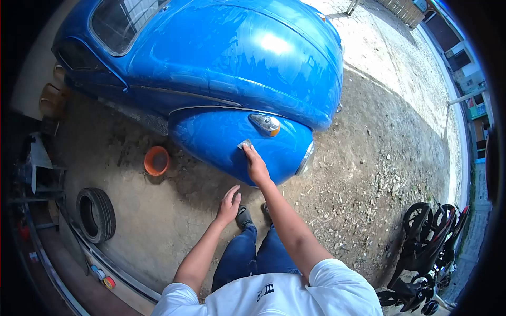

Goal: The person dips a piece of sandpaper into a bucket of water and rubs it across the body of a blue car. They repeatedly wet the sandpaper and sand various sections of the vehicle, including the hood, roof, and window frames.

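I see the right hand [256,166] holding the pad [244,143] against the fender [211,134], near the lamp [264,125], fingers nearly straight; I see the left hand [229,204] near the fender's lower edge, fingers loosely spread; the bucket [157,160] stands on the ground to the left.

Black tyre [107,216] at left; dark motorcycles [426,247] at right; brown chair [51,100] upper left

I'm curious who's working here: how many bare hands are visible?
2: the right hand, holding a small grey sheet against the glossy blue fender, and the left hand, over brown dirt ground. The rounded blue car may hide others.
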